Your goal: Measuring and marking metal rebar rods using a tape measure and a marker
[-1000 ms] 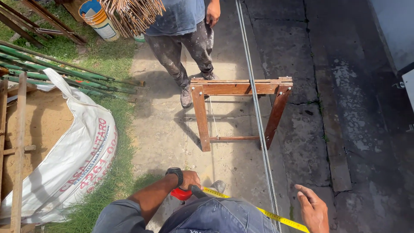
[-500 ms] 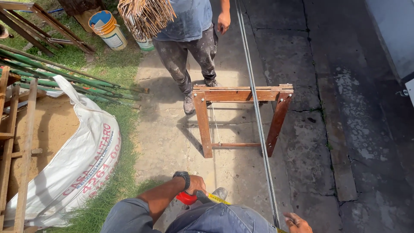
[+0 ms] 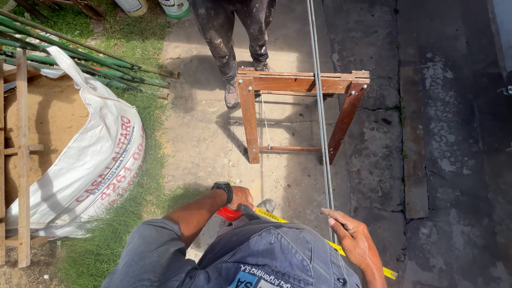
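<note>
My left hand (image 3: 240,198) grips a red tape measure (image 3: 230,214) held close to my body; a black watch sits on that wrist. Its yellow tape (image 3: 333,246) runs rightward past my right hand (image 3: 352,240), which rests with fingers apart against a long ribbed steel bar (image 3: 321,114). The bar lies across a brown wooden sawhorse (image 3: 301,84) ahead of me and continues toward me. Whether my right hand pinches the tape or the bar is unclear.
Another person's legs (image 3: 230,32) stand just behind the sawhorse. A big white bag of sand (image 3: 90,165) lies on the grass at left, beside green poles (image 3: 90,66) and wooden planks (image 3: 22,154). Buckets (image 3: 173,7) stand at the top. Dark pavement lies at right.
The view has tilted down, so the sawhorse and the other person sit higher in frame. My right hand has come up from the bottom edge to the steel bar.
</note>
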